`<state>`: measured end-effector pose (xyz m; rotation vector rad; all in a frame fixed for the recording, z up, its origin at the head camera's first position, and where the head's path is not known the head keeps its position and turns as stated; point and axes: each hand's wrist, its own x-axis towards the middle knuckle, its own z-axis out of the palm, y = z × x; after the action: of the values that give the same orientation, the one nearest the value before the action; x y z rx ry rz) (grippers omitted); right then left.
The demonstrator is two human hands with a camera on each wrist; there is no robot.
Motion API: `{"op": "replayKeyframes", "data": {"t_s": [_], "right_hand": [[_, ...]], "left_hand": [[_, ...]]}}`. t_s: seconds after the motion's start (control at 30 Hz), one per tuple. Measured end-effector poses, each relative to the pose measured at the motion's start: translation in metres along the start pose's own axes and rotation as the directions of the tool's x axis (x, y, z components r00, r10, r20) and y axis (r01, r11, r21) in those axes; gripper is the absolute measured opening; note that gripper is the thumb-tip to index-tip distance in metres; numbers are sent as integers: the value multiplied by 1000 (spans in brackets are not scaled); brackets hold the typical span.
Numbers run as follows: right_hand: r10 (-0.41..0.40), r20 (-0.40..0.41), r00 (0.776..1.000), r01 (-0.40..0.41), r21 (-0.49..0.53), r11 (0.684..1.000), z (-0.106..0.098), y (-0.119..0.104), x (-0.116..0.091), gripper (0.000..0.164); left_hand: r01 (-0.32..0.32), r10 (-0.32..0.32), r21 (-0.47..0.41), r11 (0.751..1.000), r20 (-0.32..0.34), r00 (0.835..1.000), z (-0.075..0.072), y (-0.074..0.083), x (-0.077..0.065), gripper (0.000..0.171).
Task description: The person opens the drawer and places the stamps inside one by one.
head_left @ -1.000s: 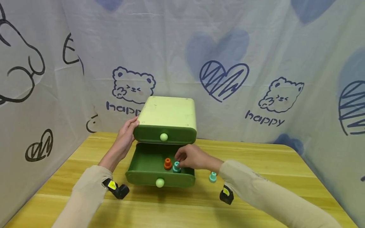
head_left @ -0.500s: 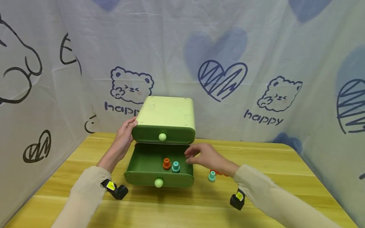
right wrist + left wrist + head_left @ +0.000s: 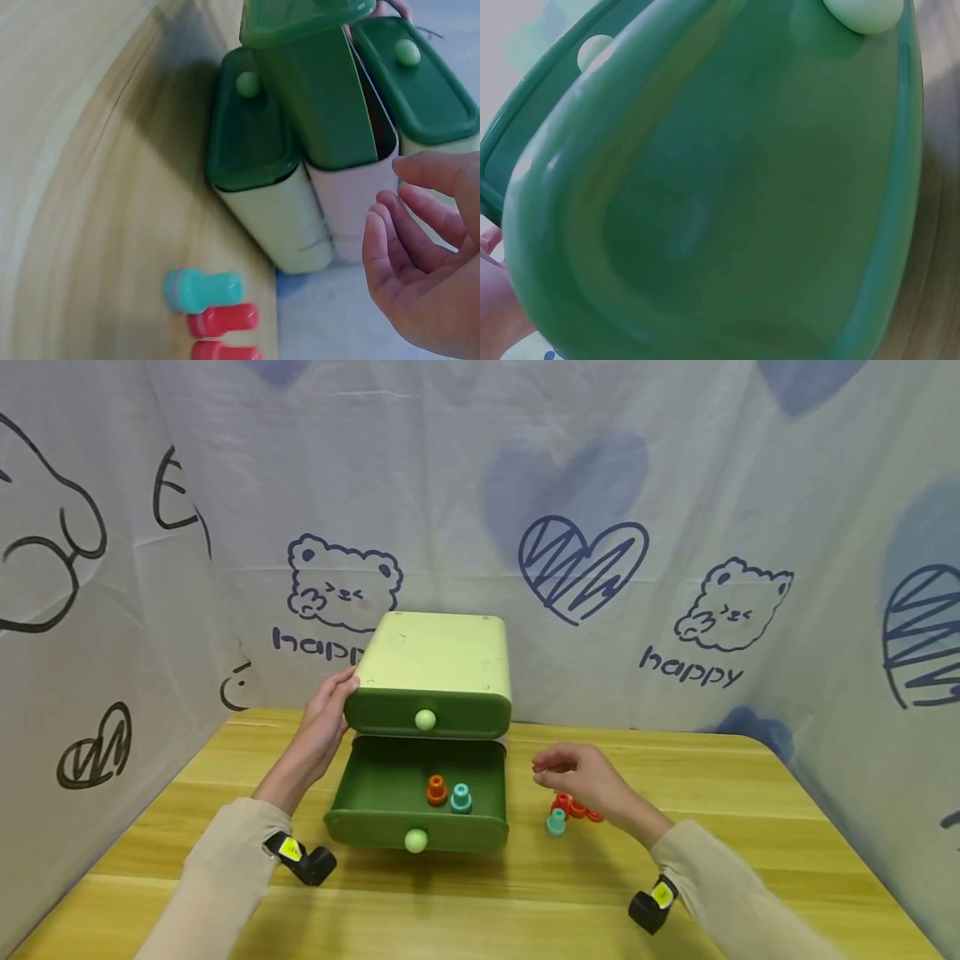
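My left hand (image 3: 321,718) rests against the left side of the small drawer cabinet (image 3: 438,652), near its upper front corner. Below the top drawer front, a green drawer (image 3: 416,831) is pulled out. An orange stepped peg (image 3: 437,791) and a turquoise peg (image 3: 461,799) stand upright inside it. My right hand (image 3: 592,781) hovers to the right of the cabinet, fingers loosely bent and holding nothing. Under it on the table are another turquoise peg (image 3: 556,823) and several red pegs (image 3: 225,319). The green drawer front (image 3: 742,187) fills most of the left wrist view.
A further closed drawer (image 3: 251,127) sits beneath the pulled-out one in the right wrist view. The wooden table (image 3: 465,910) backs onto a white printed cloth (image 3: 465,527), which also hangs at both sides.
My right hand has left the turquoise peg in the drawer and moved right, out over the table. The red pegs now show beneath it. My left hand stays on the cabinet.
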<state>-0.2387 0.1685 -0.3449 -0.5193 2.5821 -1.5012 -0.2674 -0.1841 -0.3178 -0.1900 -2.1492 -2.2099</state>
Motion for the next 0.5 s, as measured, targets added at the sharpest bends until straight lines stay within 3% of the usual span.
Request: {"op": "replayKeyframes", "data": {"t_s": [0.2, 0.5], "right_hand": [[104, -147, 984, -109, -27, 994, 3, 25, -12, 21], [143, -267, 953, -152, -13, 988, 17, 62, -26, 31]], "left_hand": [[4, -4, -1, 1000, -6, 1000, 0, 1, -1, 61], [1, -1, -2, 1000, -5, 1000, 0, 0, -1, 61]]}}
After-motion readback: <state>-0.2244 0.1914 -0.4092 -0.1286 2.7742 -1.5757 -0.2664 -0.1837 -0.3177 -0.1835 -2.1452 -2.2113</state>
